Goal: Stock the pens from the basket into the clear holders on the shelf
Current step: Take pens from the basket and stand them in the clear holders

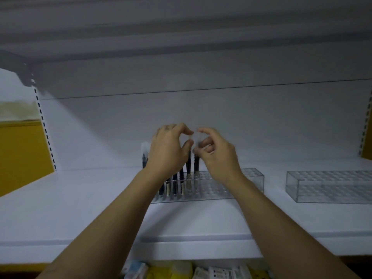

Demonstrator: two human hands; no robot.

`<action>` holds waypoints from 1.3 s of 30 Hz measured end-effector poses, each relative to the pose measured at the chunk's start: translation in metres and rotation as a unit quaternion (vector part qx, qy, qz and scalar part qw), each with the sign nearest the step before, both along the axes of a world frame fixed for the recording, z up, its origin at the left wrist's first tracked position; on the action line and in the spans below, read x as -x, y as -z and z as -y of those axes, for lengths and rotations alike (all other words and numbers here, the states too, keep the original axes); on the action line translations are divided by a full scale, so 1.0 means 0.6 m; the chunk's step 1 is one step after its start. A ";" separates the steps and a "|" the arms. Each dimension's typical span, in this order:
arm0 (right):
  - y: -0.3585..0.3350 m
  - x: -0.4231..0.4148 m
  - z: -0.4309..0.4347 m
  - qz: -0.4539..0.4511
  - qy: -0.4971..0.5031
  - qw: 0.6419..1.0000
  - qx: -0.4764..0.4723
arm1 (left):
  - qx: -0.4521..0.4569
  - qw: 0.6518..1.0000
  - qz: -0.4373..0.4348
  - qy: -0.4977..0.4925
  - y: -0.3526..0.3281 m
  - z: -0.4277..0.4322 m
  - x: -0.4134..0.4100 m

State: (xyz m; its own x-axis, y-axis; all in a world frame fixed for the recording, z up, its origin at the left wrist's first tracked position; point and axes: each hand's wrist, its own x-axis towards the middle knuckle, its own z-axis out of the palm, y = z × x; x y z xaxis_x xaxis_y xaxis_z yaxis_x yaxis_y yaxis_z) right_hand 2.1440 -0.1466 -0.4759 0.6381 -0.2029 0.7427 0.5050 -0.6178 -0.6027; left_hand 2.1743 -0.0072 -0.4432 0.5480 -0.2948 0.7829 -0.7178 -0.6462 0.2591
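A clear holder (250,179) with a grid of holes stands on the white shelf (80,200). Several dark pens (174,185) with clear caps stand upright in its left part. My left hand (168,150) hovers over them, thumb and forefinger pinching the clear cap of one dark pen (188,166). Just to its right, my right hand (217,156) has its fingers curled round the top of a neighbouring pen (196,164). Both pens stand with their lower ends in the holder. The view is blurred around the fingertips.
A second clear holder (330,187) with no pens in it stands further right on the shelf. Packaged goods (181,269) show at the bottom edge below the shelf. An upper shelf hangs overhead. A yellow wall (22,154) is at the left.
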 end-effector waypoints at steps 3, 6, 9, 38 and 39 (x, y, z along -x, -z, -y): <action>0.012 0.007 -0.006 -0.068 0.016 0.989 0.132 | -0.023 0.999 0.014 -0.042 -0.006 -0.006 -0.003; 0.015 0.017 -0.005 -0.108 0.052 0.974 0.190 | -0.047 0.997 -0.017 -0.053 -0.010 -0.011 -0.003; 0.011 0.026 -0.009 -0.131 0.042 0.970 0.199 | -0.040 0.997 -0.044 -0.056 -0.010 -0.007 0.000; 0.050 0.190 -0.015 -0.180 0.107 0.949 0.235 | -0.096 0.993 0.060 -0.003 0.099 -0.037 0.145; 0.060 0.205 -0.015 -0.170 0.111 0.950 0.237 | -0.090 0.994 0.056 0.005 0.114 -0.036 0.158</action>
State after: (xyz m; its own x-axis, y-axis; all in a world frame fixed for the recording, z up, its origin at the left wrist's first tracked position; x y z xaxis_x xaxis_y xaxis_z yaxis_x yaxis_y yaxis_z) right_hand 2.0210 -0.1379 -0.5117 0.8382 -0.0556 0.5425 0.1554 -0.9292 -0.3353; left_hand 2.0793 0.0144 -0.5114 0.4562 -0.4399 0.7735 -0.7423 -0.6676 0.0582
